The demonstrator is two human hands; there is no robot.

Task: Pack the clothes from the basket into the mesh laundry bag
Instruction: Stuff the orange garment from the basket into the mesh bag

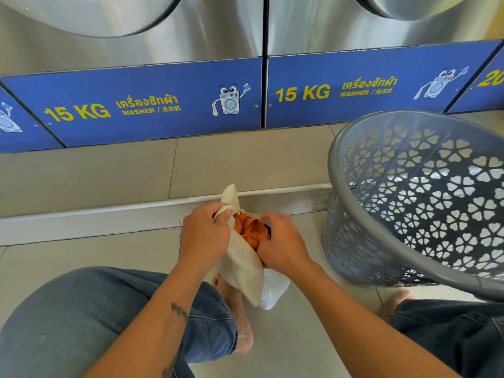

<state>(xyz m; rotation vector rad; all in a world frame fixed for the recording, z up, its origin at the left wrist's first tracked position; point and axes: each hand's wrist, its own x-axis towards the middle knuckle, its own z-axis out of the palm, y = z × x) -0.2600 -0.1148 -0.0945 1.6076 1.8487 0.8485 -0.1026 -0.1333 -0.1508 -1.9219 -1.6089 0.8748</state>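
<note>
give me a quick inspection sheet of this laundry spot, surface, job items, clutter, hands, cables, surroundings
surface: pale tiled floor with a raised step along the washers
job's things: cream mesh laundry bag held open at its mouth, orange garment partly inside; grey basket tilted at the right, no clothes visible in the part shown
clutter: nothing seen
grippers: left hand grips the bag's rim; right hand presses the orange garment into the opening
cables: nothing seen
surroundings: two steel washers with blue panels marked 15 KG; person's jeans and bare feet below
</note>
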